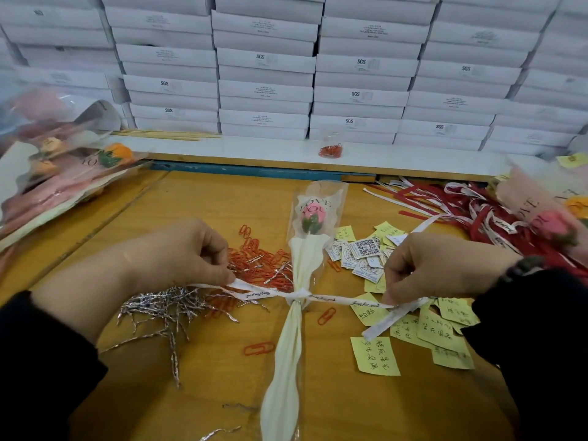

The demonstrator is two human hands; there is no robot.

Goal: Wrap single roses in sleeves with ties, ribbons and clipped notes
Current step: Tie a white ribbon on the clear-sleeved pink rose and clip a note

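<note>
A pink rose [313, 216] lies in a clear and cream sleeve [288, 361] along the middle of the wooden table [197, 198]. A white printed ribbon [337, 299] is knotted round the sleeve's narrow neck. My left hand [178, 253] pinches the ribbon's left end, and my right hand [436, 265] pinches the right end. Both ends are stretched out sideways from the knot. Silver twist ties [159, 310] lie under my left wrist. Orange paper clips [257, 262] lie left of the sleeve, yellow handwritten notes [377, 356] and QR cards [366, 249] lie to its right.
Wrapped roses are piled at the left [57, 167] and at the right edge [547, 214]. Loose red and white ribbons [451, 202] spread at the back right. Stacked white boxes [286, 65] form a wall behind, with a cup of clips [331, 149] and wooden sticks [165, 135] on the ledge.
</note>
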